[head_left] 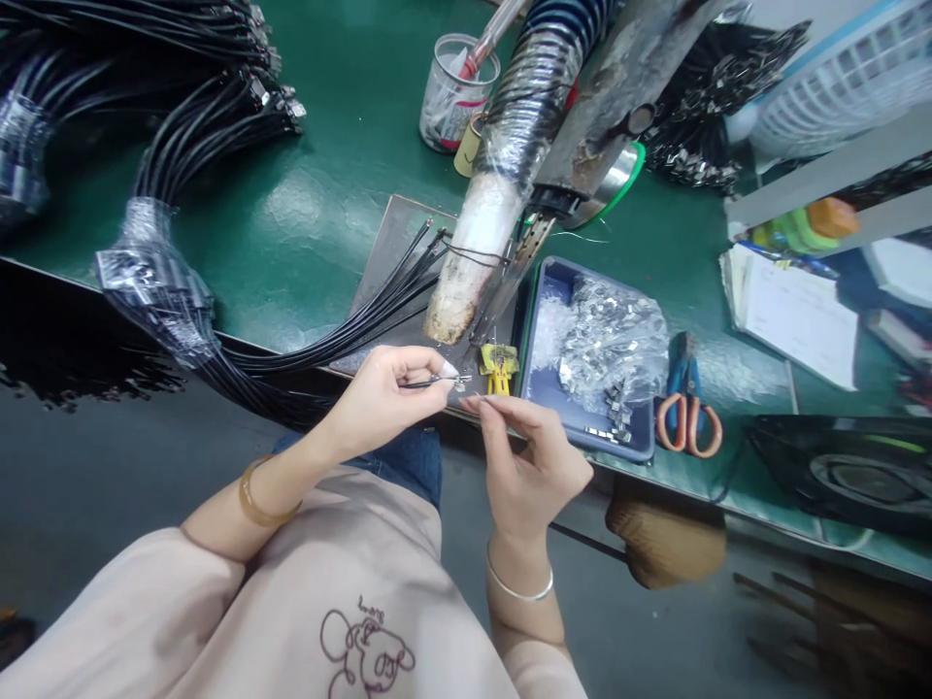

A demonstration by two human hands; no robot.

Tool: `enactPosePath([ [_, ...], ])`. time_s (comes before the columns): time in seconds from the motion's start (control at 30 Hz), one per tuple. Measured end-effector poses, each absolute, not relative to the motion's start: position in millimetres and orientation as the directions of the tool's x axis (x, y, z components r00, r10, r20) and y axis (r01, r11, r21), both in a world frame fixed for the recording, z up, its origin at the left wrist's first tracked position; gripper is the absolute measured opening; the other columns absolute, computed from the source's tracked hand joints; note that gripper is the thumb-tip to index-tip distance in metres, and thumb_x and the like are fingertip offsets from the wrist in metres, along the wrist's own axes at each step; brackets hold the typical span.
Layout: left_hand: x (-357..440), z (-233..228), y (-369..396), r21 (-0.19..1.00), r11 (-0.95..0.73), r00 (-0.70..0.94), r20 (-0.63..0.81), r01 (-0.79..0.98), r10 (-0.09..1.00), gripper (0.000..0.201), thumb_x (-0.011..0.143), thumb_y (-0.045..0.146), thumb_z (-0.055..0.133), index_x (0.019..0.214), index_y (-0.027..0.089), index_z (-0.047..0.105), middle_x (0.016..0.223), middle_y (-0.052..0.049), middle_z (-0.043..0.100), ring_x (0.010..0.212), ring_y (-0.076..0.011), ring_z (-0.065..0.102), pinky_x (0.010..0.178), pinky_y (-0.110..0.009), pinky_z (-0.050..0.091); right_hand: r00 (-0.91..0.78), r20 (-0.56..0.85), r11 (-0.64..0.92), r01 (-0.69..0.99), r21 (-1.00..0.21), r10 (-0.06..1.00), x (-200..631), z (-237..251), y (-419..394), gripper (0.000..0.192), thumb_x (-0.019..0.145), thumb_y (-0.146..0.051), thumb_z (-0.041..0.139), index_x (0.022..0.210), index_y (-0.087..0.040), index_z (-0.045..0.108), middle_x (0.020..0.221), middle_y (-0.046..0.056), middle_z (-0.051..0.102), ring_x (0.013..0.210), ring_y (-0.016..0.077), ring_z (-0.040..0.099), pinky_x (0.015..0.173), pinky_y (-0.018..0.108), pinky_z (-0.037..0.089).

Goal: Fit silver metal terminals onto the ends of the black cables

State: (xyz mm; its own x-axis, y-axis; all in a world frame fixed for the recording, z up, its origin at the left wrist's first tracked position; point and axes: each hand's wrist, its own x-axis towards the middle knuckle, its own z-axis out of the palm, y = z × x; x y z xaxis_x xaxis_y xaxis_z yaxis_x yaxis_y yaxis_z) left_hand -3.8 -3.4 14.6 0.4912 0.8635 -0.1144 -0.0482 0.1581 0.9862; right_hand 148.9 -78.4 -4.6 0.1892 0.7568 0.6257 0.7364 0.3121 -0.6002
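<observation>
Pink sleeves lead up to 2 hands at the bench edge. Left hand (379, 398) pinches the end of a thin black cable (426, 382), fingers clamped on it; right hand (528, 456) pinches a small metal clip (466, 382) just beside the cable tip. Right of the grip, a blue tray (543, 291) holds loose metal clips, with orange-handled scissors (685, 413) beyond. Above it, a clear cup (455, 92) holds a tool. Left lie bundled black cables (182, 243) on the green bench (306, 204).

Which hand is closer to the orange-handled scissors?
Right. The right hand is just left of the orange-handled scissors, beside the blue tray; the left hand is farther left.
</observation>
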Motion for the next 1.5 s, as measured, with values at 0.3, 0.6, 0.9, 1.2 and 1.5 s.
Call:
enactPosePath([
  [0.3, 0, 12, -1, 0.992, 0.118, 0.438, -0.091, -0.034, 0.894, 0.011, 0.075, 0.021, 0.066, 0.067, 0.013, 0.064, 0.054, 0.007, 0.039, 0.049, -0.0051, 0.027, 0.046, -0.019, 0.025, 0.058, 0.717, 0.358, 0.837, -0.414, 0.694, 143, -2, -62, 0.016, 0.088, -0.008, 0.069, 0.089, -0.023, 0.062, 0.094, 0.004, 0.078, 0.085, 0.0159, 0.076, 0.077, 0.028, 0.063],
  [0.6, -1, 16, 0, 0.998, 0.062, 0.438, -0.048, -0.018, 0.898, 0.012, 0.08, 0.022, 0.064, 0.073, 0.012, 0.065, 0.056, 0.008, 0.032, 0.051, -0.0048, 0.021, 0.044, -0.018, 0.018, 0.073, 0.721, 0.366, 0.823, -0.434, 0.689, 140, 1, -59, 0.018, 0.087, -0.006, 0.071, 0.091, -0.022, 0.064, 0.095, 0.003, 0.077, 0.086, 0.0147, 0.075, 0.08, 0.026, 0.063],
  [0.9, -3, 12, 0, 0.988, 0.155, 0.48, -0.131, -0.01, 0.868, 0.011, 0.077, 0.022, 0.065, 0.074, 0.011, 0.068, 0.055, 0.007, 0.039, 0.05, -0.0047, 0.027, 0.046, -0.017, 0.024, 0.06, 0.696, 0.369, 0.813, -0.449, 0.715, 141, 1, -64, 0.019, 0.086, -0.006, 0.069, 0.088, -0.022, 0.06, 0.097, 0.004, 0.077, 0.086, 0.0152, 0.075, 0.075, 0.026, 0.064],
  [1.2, -5, 12, -5, 0.997, 0.026, 0.506, -0.057, 0.068, 0.86, 0.013, 0.082, 0.018, 0.059, 0.073, 0.011, 0.066, 0.053, 0.009, 0.027, 0.051, -0.0053, 0.021, 0.046, -0.019, 0.018, 0.093, 0.623, 0.355, 0.753, -0.554, 0.777, 146, 3, -64, 0.015, 0.09, -0.009, 0.067, 0.091, -0.023, 0.062, 0.09, 0.001, 0.076, 0.084, 0.0142, 0.074, 0.076, 0.026, 0.06],
  [1.5, -13, 5, -19, 0.999, -0.016, 0.514, -0.002, 0.03, 0.858, 0.023, 0.09, 0.027, 0.06, 0.072, 0.014, 0.065, 0.062, 0.0, 0.063, 0.054, -0.0076, 0.048, 0.054, -0.02, 0.039, 0.158, 0.557, 0.376, 0.588, -0.716, 0.815, 151, -6, -70, 0.014, 0.091, -0.01, 0.065, 0.089, -0.023, 0.062, 0.088, 0.001, 0.074, 0.082, 0.0157, 0.074, 0.073, 0.03, 0.061],
])
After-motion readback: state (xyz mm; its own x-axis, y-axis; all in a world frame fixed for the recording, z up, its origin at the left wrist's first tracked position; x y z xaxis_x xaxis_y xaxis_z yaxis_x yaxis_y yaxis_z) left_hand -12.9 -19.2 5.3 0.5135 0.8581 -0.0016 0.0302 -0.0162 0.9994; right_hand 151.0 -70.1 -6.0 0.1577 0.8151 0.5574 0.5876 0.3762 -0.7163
